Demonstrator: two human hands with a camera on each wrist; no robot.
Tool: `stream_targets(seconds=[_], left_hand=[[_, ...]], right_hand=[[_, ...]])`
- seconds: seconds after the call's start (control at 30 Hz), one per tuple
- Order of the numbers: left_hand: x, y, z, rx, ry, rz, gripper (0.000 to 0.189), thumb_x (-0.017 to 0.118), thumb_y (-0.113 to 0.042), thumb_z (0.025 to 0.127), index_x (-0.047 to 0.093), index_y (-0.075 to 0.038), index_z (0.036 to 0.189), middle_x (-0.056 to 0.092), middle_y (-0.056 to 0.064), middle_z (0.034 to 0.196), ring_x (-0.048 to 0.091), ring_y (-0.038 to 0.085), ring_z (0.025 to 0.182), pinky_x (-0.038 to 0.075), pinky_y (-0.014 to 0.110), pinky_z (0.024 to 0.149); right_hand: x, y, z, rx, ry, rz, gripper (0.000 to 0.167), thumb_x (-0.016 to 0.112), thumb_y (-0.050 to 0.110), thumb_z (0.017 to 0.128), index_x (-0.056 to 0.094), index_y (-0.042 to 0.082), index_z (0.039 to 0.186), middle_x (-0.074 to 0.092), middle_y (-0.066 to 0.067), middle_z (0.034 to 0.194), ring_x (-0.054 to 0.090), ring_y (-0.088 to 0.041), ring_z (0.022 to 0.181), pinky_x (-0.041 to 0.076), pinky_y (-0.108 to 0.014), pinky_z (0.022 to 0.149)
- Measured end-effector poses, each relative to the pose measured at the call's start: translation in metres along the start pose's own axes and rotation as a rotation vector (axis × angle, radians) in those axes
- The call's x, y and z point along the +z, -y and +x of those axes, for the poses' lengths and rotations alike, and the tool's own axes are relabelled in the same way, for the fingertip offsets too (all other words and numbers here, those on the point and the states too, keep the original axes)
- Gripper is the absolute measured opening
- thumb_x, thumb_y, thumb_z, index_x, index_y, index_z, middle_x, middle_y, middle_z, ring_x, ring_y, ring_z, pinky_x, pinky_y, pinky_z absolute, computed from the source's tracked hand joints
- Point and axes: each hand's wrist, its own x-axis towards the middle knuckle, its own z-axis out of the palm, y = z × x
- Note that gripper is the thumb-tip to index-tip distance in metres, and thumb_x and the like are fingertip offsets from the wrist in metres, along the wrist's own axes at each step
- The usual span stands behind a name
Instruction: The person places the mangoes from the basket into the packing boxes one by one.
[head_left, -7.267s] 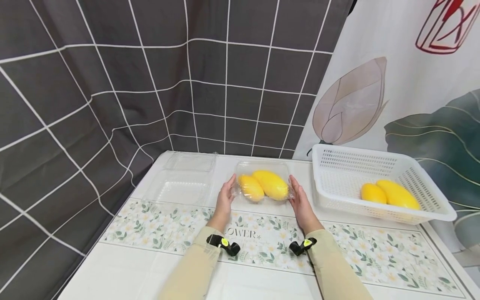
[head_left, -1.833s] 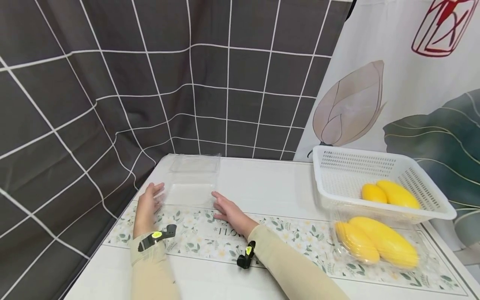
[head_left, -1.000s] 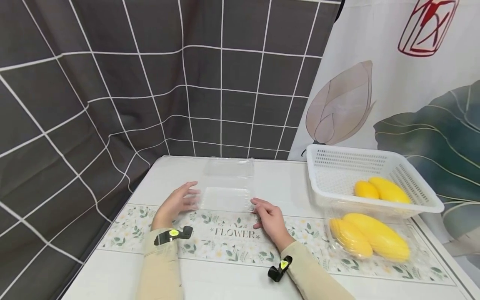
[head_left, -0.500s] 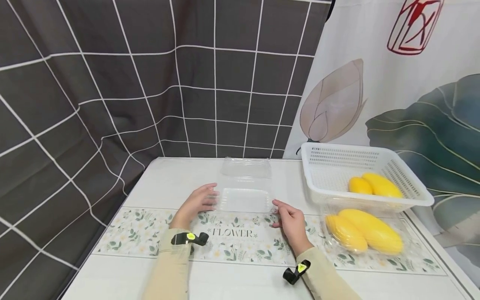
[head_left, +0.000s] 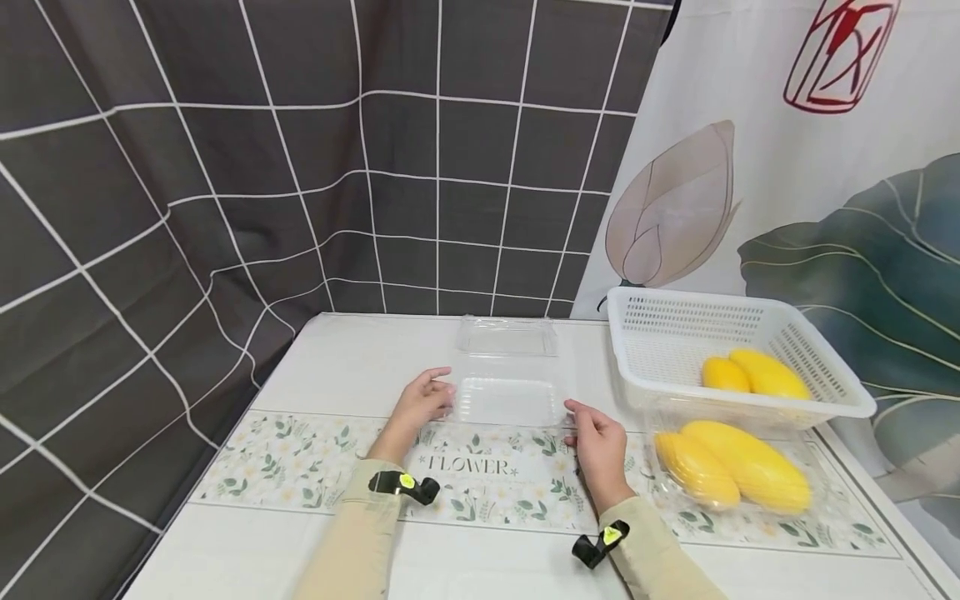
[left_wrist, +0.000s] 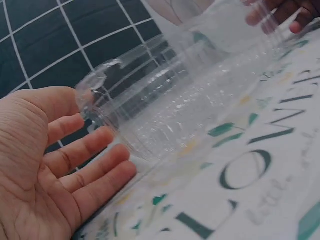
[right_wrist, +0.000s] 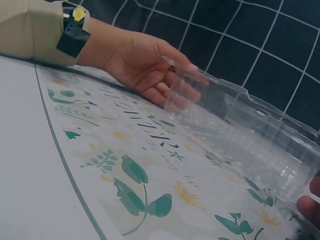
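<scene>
A clear plastic clamshell container (head_left: 507, 402) stands open on the table, its lid (head_left: 507, 337) folded back toward the wall. My left hand (head_left: 422, 400) is at its left end. In the left wrist view the fingers (left_wrist: 92, 150) are spread, fingertips right at the clear end wall. My right hand (head_left: 600, 446) is at the opposite end, index fingertip by the rim and the other fingers loosely bent. Only fingertips of the right hand (right_wrist: 310, 202) show at the edge of the right wrist view. The container's base holds nothing.
To the right, a second clear container (head_left: 817, 492) holds two yellow mangoes (head_left: 742, 471). Behind it, a white perforated basket (head_left: 667, 333) contains two more mangoes (head_left: 768, 375). A flower-print strip (head_left: 315, 462) crosses the white table, and a dark grid curtain (head_left: 390, 208) hangs behind.
The mango-filled container went from the middle to the front right. Both hands then moved to the empty container and shifted it from the left to the middle.
</scene>
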Motion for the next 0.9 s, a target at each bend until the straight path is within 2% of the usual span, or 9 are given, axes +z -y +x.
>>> stream_targets(seconds=[0.2, 0.3, 0.4, 0.47, 0.53, 0.63, 0.73, 0.83, 0.9], left_hand=[[0.009, 0.006, 0.0, 0.004, -0.03, -0.02, 0.048, 0.066, -0.017, 0.097, 0.055, -0.015, 0.144, 0.066, 0.011, 0.115, 0.066, 0.02, 0.1, 0.059, 0.033, 0.09], [0.014, 0.008, 0.0, 0.026, -0.039, -0.026, 0.049, 0.066, -0.019, 0.098, 0.054, -0.016, 0.145, 0.065, 0.012, 0.118, 0.066, 0.022, 0.101, 0.059, 0.033, 0.09], [0.02, 0.009, -0.002, 0.075, -0.042, -0.022, 0.052, 0.063, -0.021, 0.1, 0.048, -0.015, 0.15, 0.061, 0.016, 0.129, 0.065, 0.028, 0.111, 0.057, 0.038, 0.095], [0.023, 0.01, -0.005, 0.107, -0.032, -0.016, 0.056, 0.059, -0.023, 0.102, 0.041, -0.019, 0.155, 0.054, 0.016, 0.142, 0.06, 0.033, 0.122, 0.052, 0.044, 0.103], [0.026, 0.01, -0.008, 0.129, -0.011, -0.025, 0.06, 0.053, -0.025, 0.104, 0.031, -0.024, 0.16, 0.042, 0.015, 0.155, 0.05, 0.036, 0.135, 0.043, 0.052, 0.112], [0.029, 0.011, -0.011, 0.137, 0.04, -0.106, 0.062, 0.041, -0.03, 0.108, 0.014, -0.032, 0.163, 0.022, 0.012, 0.166, 0.03, 0.036, 0.149, 0.026, 0.052, 0.122], [0.029, 0.012, -0.012, 0.17, 0.115, -0.25, 0.063, 0.029, -0.036, 0.109, -0.003, -0.032, 0.164, 0.005, 0.014, 0.17, 0.01, 0.036, 0.155, 0.011, 0.05, 0.126], [0.028, 0.012, -0.014, 0.197, 0.181, -0.361, 0.064, 0.02, -0.043, 0.108, -0.012, -0.03, 0.162, -0.005, 0.016, 0.169, -0.003, 0.035, 0.156, 0.0, 0.051, 0.126], [0.028, 0.013, -0.015, 0.219, 0.213, -0.386, 0.065, 0.016, -0.047, 0.107, -0.014, -0.029, 0.162, -0.009, 0.017, 0.169, -0.007, 0.036, 0.155, -0.005, 0.053, 0.125]], right_hand=[[0.001, 0.0, 0.002, -0.015, -0.055, -0.026, 0.032, 0.05, 0.02, 0.103, 0.079, 0.007, 0.109, 0.074, -0.016, 0.108, 0.068, -0.018, 0.064, 0.053, -0.018, 0.059], [0.001, 0.0, 0.003, -0.041, -0.092, -0.037, 0.032, 0.05, 0.02, 0.103, 0.078, 0.006, 0.109, 0.073, -0.013, 0.115, 0.071, -0.02, 0.084, 0.055, -0.02, 0.07], [0.001, 0.001, 0.003, -0.137, -0.109, -0.068, 0.029, 0.051, 0.015, 0.103, 0.074, 0.003, 0.117, 0.066, -0.012, 0.133, 0.064, -0.026, 0.116, 0.053, -0.034, 0.094], [0.001, 0.004, 0.002, -0.223, -0.1, -0.105, 0.028, 0.053, 0.011, 0.102, 0.069, 0.003, 0.124, 0.056, -0.014, 0.145, 0.051, -0.03, 0.135, 0.044, -0.046, 0.107], [0.001, 0.011, 0.0, -0.306, -0.073, -0.131, 0.033, 0.056, 0.007, 0.1, 0.064, 0.004, 0.131, 0.046, -0.015, 0.153, 0.041, -0.036, 0.142, 0.037, -0.057, 0.112], [-0.002, 0.032, 0.0, -0.413, -0.03, -0.147, 0.041, 0.059, 0.004, 0.096, 0.059, 0.004, 0.137, 0.04, -0.017, 0.157, 0.033, -0.039, 0.146, 0.028, -0.062, 0.117], [-0.014, 0.066, 0.011, -0.453, 0.012, -0.145, 0.049, 0.061, 0.004, 0.094, 0.054, 0.005, 0.143, 0.039, -0.017, 0.157, 0.034, -0.038, 0.145, 0.026, -0.061, 0.118], [-0.036, 0.103, 0.034, -0.421, 0.022, -0.186, 0.055, 0.061, 0.007, 0.095, 0.047, 0.007, 0.148, 0.04, -0.018, 0.156, 0.037, -0.039, 0.142, 0.03, -0.06, 0.117], [-0.055, 0.125, 0.055, -0.365, 0.027, -0.239, 0.058, 0.06, 0.012, 0.097, 0.042, 0.01, 0.153, 0.038, -0.018, 0.157, 0.036, -0.04, 0.142, 0.031, -0.06, 0.117]])
